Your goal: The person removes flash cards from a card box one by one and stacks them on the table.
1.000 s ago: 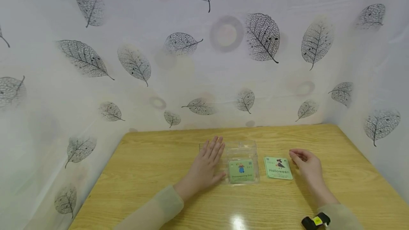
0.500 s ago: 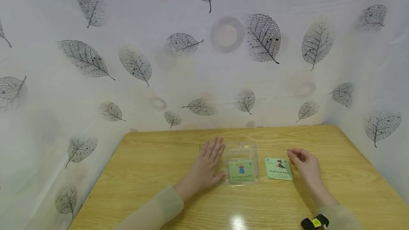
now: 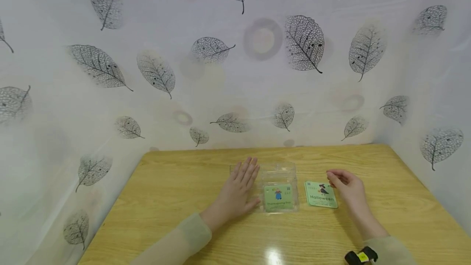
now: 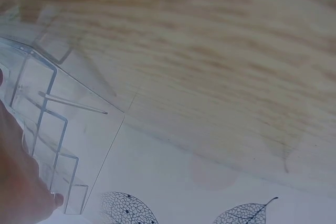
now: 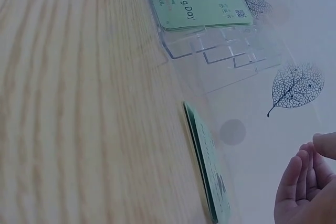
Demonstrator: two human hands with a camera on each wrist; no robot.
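A clear plastic stepped display stand [image 3: 279, 168] sits mid-table, holding a green "Thanksgiving Day" card stack [image 3: 278, 197] in its front tier. My left hand [image 3: 237, 191] lies along the stand's left side with fingers straight; the left wrist view shows the stepped side wall [image 4: 63, 129] against that hand. To the right of the stand, a small stack of green "Halloween" cards [image 3: 321, 194] lies on the wood. Just beyond its upper right corner hovers my right hand [image 3: 349, 187], fingers loosely bent, thumb near the fingertips. Nothing shows between them in the right wrist view.
The wooden table [image 3: 165, 199] reaches back to a pale curtain [image 3: 235, 72] printed with leaves, which also hangs along both sides. A black strap with a yellow label [image 3: 362, 256] is at my right sleeve.
My right hand has drifted a little to the left, nearer the top edge of the Halloween cards. The left hand, the stand and the cards stay where they were.
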